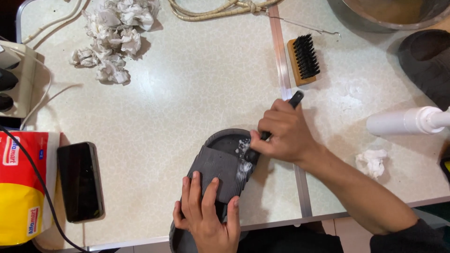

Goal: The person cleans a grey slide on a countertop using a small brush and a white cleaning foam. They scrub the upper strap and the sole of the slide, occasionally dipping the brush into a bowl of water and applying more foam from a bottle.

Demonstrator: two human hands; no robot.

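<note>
A dark grey rubber slide sandal (220, 161) lies on the pale table, toe pointing away from me, heel over the front edge. My left hand (206, 213) presses flat on its ribbed strap, fingers spread. My right hand (281, 133) grips a small black-handled brush (295, 98) and holds its head against the strap's right edge, where white foam (243, 157) sits on the sandal.
A wooden brush with black bristles (303, 60) lies behind my right hand. At right are a white pump bottle on its side (405, 121), a second dark sandal (426, 61) and a metal basin (389, 14). Crumpled tissues (115, 37), a phone (80, 180) and a tissue pack (21, 187) are at left.
</note>
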